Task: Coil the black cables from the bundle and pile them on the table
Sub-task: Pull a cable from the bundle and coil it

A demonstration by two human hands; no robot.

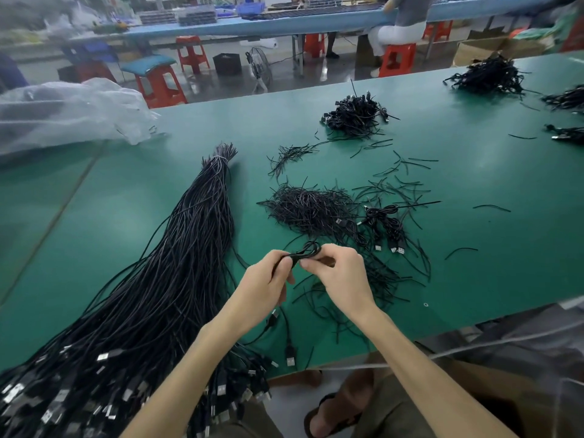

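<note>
Standing by the green desk [474, 184], I see the person hold both hands just above it, close together near the front edge. The left hand [271, 276] curls its fingers round a small black cable [305, 251] wound into a tight loop that sticks up past the knuckles. The right hand [341, 276] has its fingers bent and pinches the same cable from the other side, fingertips almost meeting those of the left. From under the left hand a strand runs down to a silver plug [290, 358] lying near the desk's front edge.

To the person's left lies the big bundle [177, 263] of long black cables. It is tied at its far, narrow end with a pale band and fans out toward the near corner, where many silver plugs spill over the edge.

Just beyond the hands, a little to the right, a small pile [384, 222] of coiled cables rests on the desk, plugs showing. Beside it, to the left, sits a dense heap of short black ties [306, 207], with loose ones scattered all around. Farther back is a larger pile of coils [355, 116], and more dark heaps sit near the far right corner.

A crumpled clear plastic bag [69, 112] lies at the far left of the desk. Beyond it are red stools [161, 86], a floor fan [259, 66] and a seated person [401, 26] at a long blue bench.
</note>
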